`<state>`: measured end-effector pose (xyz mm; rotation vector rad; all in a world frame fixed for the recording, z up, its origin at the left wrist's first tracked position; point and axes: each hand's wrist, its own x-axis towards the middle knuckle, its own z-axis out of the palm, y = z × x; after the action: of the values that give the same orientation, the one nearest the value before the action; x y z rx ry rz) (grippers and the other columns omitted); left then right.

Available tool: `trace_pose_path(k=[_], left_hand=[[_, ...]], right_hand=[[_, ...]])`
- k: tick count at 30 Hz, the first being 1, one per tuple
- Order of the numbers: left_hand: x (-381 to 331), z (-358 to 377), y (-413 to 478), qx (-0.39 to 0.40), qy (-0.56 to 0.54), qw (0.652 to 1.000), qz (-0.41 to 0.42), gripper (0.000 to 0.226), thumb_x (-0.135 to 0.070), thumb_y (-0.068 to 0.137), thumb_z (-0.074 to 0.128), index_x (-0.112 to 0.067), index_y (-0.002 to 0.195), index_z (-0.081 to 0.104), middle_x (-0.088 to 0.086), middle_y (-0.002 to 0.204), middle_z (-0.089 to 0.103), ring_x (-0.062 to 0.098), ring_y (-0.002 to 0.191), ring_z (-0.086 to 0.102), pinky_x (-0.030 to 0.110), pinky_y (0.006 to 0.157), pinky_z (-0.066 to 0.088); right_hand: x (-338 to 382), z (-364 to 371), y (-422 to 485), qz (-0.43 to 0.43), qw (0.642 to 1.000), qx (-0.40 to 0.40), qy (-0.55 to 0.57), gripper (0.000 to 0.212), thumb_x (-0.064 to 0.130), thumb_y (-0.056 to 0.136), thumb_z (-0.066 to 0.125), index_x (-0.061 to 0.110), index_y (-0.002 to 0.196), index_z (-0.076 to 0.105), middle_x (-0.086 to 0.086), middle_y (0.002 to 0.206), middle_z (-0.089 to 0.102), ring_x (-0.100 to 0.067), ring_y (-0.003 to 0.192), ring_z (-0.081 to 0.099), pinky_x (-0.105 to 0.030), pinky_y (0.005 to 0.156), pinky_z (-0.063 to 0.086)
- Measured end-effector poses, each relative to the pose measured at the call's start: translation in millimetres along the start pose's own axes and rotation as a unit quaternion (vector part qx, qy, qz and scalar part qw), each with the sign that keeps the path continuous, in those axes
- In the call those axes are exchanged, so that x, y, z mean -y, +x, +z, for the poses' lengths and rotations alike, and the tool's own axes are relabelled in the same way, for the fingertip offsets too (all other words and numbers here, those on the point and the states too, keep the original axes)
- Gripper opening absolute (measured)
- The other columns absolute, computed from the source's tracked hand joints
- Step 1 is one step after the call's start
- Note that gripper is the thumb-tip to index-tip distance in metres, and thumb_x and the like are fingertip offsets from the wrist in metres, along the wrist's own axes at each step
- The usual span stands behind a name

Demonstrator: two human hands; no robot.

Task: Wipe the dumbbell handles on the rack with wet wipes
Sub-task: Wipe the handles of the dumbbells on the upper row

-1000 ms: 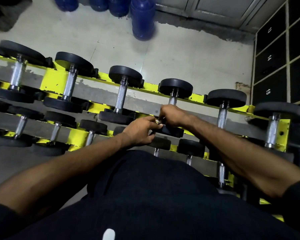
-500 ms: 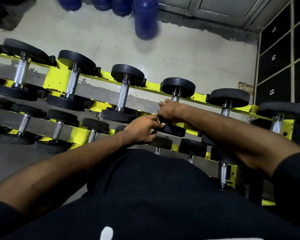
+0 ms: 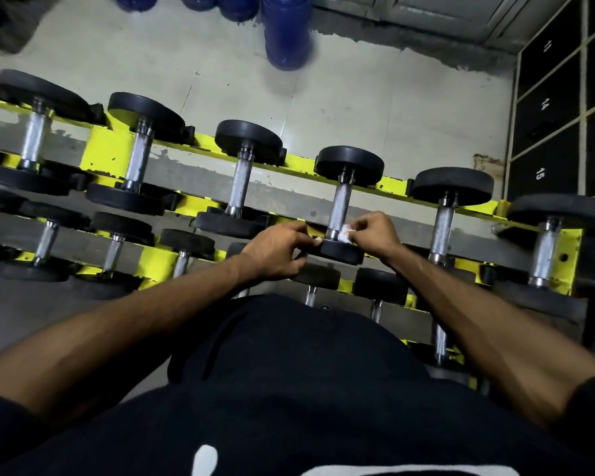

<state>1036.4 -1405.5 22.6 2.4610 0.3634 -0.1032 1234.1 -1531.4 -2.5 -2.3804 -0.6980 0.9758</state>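
wet wipe (image 3: 345, 232) pinched by right hand (image 3: 375, 235) at handle (image 3: 340, 202) 6 o'clock end; near plate (image 3: 342, 253) gripped by left hand (image 3: 275, 252), presumably for steadying.

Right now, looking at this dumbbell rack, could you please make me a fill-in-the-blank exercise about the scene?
1. The right hand pinches a crumpled white ____ against the knurled steel dumbbell handle.
2. The left hand holds that dumbbell's near round plate, which is ____.
3. The metal rack's rails are painted ____.
4. The tall plastic bottle on the floor is ____.
Missing words: wipe, black, yellow, blue.
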Motion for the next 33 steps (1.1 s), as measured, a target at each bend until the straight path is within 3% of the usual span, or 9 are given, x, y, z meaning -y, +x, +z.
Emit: trace_pose_path(k=[3,8,11,16,19,21,25,30,33], left_hand=[[-1,-2,0,0.006,-0.002,1.000,-0.001,0.038,-0.020,0.086,0.068,-0.020,0.124,0.071,-0.008,0.103,0.056,0.011,0.090,0.057,0.026,0.080,0.052],[0,-3,2,0.010,-0.002,1.000,0.005,0.036,-0.020,0.087,0.069,-0.020,0.123,0.071,-0.015,0.100,0.050,0.006,0.088,0.053,0.021,0.081,0.049],[3,-2,3,0.007,-0.004,1.000,0.009,0.034,-0.021,0.087,0.069,-0.021,0.121,0.073,-0.009,0.103,0.060,0.010,0.089,0.060,0.029,0.082,0.055],[4,-6,9,0.007,0.004,1.000,0.005,0.030,-0.025,0.088,0.069,-0.022,0.117,0.075,-0.011,0.097,0.058,0.010,0.084,0.060,0.029,0.076,0.053],[4,-9,14,0.001,0.011,1.000,0.019,0.025,-0.034,0.090,0.071,-0.021,0.111,0.076,-0.016,0.091,0.053,0.004,0.077,0.053,0.021,0.069,0.044],[5,-10,17,-0.001,0.018,0.999,0.028,0.027,-0.039,0.089,0.072,-0.020,0.107,0.077,-0.013,0.092,0.058,0.005,0.076,0.051,0.022,0.068,0.044],[7,-6,19,-0.013,0.020,0.999,0.031,0.025,-0.040,0.088,0.074,-0.021,0.103,0.077,-0.008,0.094,0.063,0.006,0.075,0.053,0.024,0.067,0.047],[7,-3,18,-0.019,0.015,0.999,0.029,0.025,-0.038,0.088,0.074,-0.020,0.106,0.076,-0.007,0.097,0.064,0.005,0.079,0.055,0.022,0.070,0.047],[5,-4,17,-0.017,0.009,1.000,0.024,0.025,-0.038,0.088,0.074,-0.020,0.105,0.076,-0.006,0.098,0.065,0.009,0.081,0.060,0.028,0.072,0.053]], right_hand=[[-1,5,14,0.061,0.997,0.030,0.035,0.017,-0.004,0.083,0.067,0.009,0.083,0.077,-0.003,0.089,0.072,-0.018,0.085,0.067,-0.035,0.076,0.059],[14,12,16,0.095,0.989,0.092,0.060,0.026,0.000,0.095,0.054,0.015,0.088,0.074,-0.001,0.088,0.069,-0.011,0.075,0.062,-0.022,0.056,0.050],[12,-1,13,0.074,0.982,0.159,0.070,0.028,0.004,0.099,0.045,0.014,0.103,0.071,-0.002,0.095,0.068,-0.015,0.084,0.062,-0.026,0.070,0.054],[-2,-17,8,0.097,0.979,0.142,0.113,0.013,0.000,0.087,0.067,0.008,0.095,0.074,-0.003,0.097,0.068,-0.011,0.078,0.057,-0.018,0.054,0.047],[-1,-19,11,0.031,0.991,0.104,0.072,0.008,0.005,0.077,0.080,0.008,0.085,0.076,-0.005,0.089,0.073,-0.016,0.083,0.068,-0.028,0.067,0.057],[4,-21,11,-0.043,0.995,0.093,-0.008,0.013,0.014,0.073,0.086,0.012,0.082,0.077,0.001,0.081,0.074,-0.013,0.077,0.070,-0.028,0.064,0.056],[10,-22,7,-0.165,0.982,0.071,-0.048,0.021,0.015,0.075,0.085,0.014,0.095,0.079,0.005,0.087,0.074,-0.005,0.076,0.067,-0.023,0.067,0.055],[9,-10,17,-0.239,0.964,-0.089,-0.080,0.028,0.016,0.081,0.080,0.012,0.108,0.075,0.002,0.096,0.063,-0.012,0.085,0.059,-0.025,0.071,0.052],[13,-12,15,-0.266,0.949,-0.023,-0.168,0.026,0.021,0.083,0.078,0.017,0.109,0.075,0.004,0.098,0.064,-0.013,0.088,0.058,-0.037,0.073,0.055]])
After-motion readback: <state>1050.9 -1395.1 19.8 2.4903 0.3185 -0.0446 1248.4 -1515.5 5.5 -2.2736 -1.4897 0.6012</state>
